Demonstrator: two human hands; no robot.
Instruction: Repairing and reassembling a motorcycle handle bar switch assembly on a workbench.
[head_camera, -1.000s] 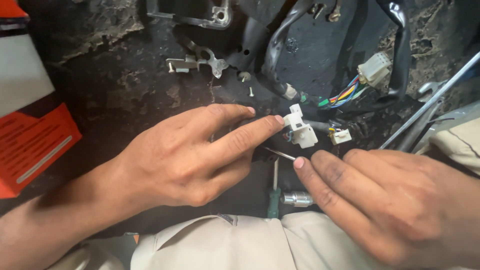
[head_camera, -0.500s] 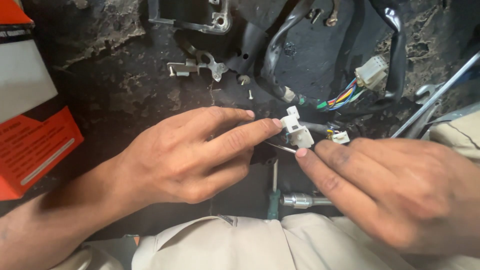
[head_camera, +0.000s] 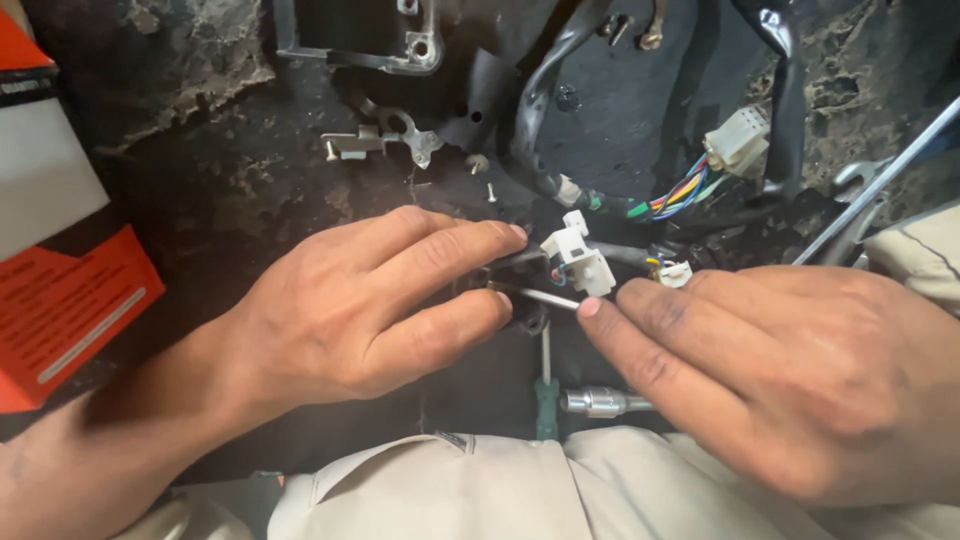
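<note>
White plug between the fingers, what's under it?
Under the white plug lies a thin metal rod and dark floor. The left hand and right hand cover the rest.

Both the left hand (head_camera: 340, 310) and the right hand (head_camera: 790, 370) are showing bare, with no gloves, rings or watch in sight. The left forearm is showing no sleeve as far as the frame's edge. The nails are looking short and plain. Pale beige trousers (head_camera: 520, 490) are covering the person's legs, a stitched seam running across the cloth.
</note>
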